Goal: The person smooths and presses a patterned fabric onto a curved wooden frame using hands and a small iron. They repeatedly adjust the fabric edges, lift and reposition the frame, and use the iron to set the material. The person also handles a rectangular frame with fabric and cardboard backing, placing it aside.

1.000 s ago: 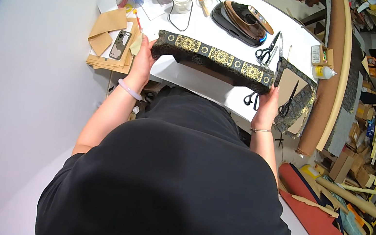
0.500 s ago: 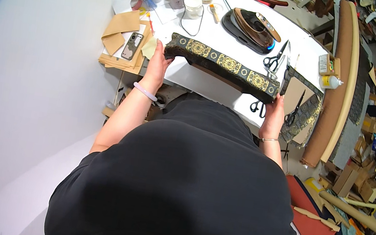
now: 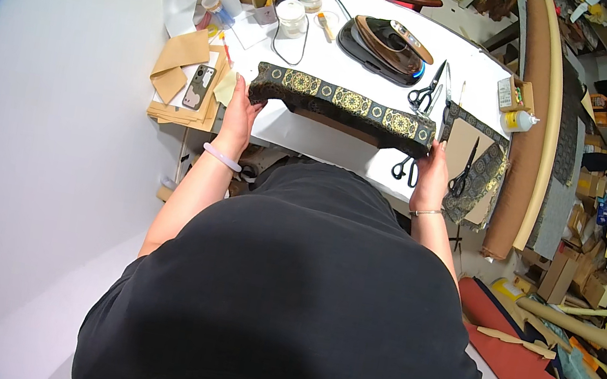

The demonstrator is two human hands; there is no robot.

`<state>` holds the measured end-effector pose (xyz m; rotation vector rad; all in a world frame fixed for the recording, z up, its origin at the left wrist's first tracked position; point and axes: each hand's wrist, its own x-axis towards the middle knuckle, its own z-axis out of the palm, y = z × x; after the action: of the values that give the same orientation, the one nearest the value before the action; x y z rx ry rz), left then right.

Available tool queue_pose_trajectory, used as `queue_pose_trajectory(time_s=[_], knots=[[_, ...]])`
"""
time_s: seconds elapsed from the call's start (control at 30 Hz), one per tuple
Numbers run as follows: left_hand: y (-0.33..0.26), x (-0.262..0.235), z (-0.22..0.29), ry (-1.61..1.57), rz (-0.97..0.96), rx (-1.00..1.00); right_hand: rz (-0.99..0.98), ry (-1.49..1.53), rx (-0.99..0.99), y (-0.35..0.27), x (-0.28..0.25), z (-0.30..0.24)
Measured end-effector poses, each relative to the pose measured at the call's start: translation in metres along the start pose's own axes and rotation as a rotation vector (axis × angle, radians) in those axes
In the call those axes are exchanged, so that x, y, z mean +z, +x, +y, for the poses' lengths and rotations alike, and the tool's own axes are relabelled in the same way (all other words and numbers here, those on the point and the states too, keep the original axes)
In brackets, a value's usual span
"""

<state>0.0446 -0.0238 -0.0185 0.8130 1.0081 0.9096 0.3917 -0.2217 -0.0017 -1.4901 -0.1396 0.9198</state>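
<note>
Between my two hands is a long fabric-covered panel [image 3: 338, 98], black with gold medallion squares along its upper face. Its dark near side has a wide recess between two deeper ends, with brown showing underneath. My left hand [image 3: 238, 116] is closed on the left end, thumb at the near corner. At the other end my right hand [image 3: 432, 177] grips the right corner. Scissors [image 3: 423, 97] lie just beyond that end, and black scissor handles [image 3: 404, 171] poke out below it. Right of my right hand, more black scissors [image 3: 462, 175] rest on a board edged with matching fabric [image 3: 478, 142].
On the white table [image 3: 323, 66] stand a brown iron [image 3: 390, 44] on its base, glass jars [image 3: 292, 18], a brush [image 3: 324, 28] and a white glue bottle [image 3: 519, 121]. Brown paper [image 3: 180, 63] and a phone [image 3: 198, 87] lie left. Fabric rolls [image 3: 530, 146] flank the right edge.
The whole view has shifted and turned slightly, so the table appears further left. Both hands keep hold of the panel, which looks nearly unmoved over the table.
</note>
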Motion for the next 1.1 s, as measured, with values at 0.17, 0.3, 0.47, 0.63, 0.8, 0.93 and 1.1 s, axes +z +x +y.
queue_pose_trajectory(time_s=[0.17,0.3,0.47,0.63,0.8,0.93,1.1], knots=[[0.000,0.001,0.002,0.006,0.035,0.001,0.012,-0.008,-0.016,-0.003,0.003,-0.001],[0.009,-0.005,0.002,0.070,0.039,-0.013,-0.022,-0.046,-0.063,-0.003,0.006,-0.005],[0.010,-0.001,0.011,0.259,0.112,0.016,0.049,-0.208,-0.130,-0.004,0.014,-0.004],[-0.013,0.038,0.048,1.050,0.224,0.985,0.074,-0.244,-0.190,-0.004,0.019,-0.003],[-0.028,0.122,0.048,1.269,-0.737,1.052,0.144,-0.262,-0.252,-0.005,0.018,0.008],[-0.013,0.172,0.034,1.428,-1.056,1.114,0.198,-0.164,-0.146,-0.008,0.013,0.016],[-0.002,0.185,0.029,1.350,-1.110,1.091,0.165,-0.291,-0.189,-0.020,0.006,0.014]])
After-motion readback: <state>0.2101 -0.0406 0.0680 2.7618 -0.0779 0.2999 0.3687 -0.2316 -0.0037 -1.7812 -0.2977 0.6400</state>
